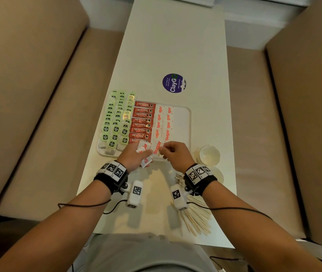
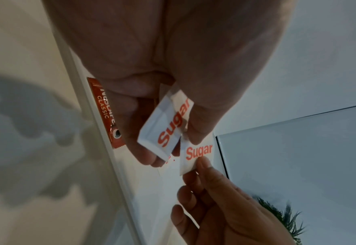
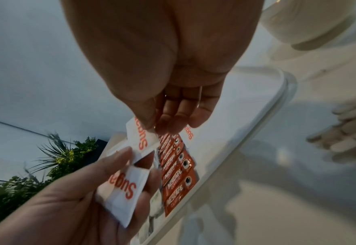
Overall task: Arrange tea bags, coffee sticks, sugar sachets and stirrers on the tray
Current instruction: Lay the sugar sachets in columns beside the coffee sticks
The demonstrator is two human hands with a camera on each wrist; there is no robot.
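Both hands' fingers pinch sugar sachets (image 1: 157, 147), hiding the tray (image 1: 185, 122) near edge; stirrers (image 1: 195, 218) partly covered.

A round purple sticker (image 1: 174, 83) lies on the table (image 1: 175, 46) between beige sofas (image 1: 28, 95).

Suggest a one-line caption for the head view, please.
Left hand holds spare sugar sachets while right hand pinches one sachet over the tray.

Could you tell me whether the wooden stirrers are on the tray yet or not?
Not yet: the stirrers lie in a loose pile on the table near the right wrist, outside the tray.
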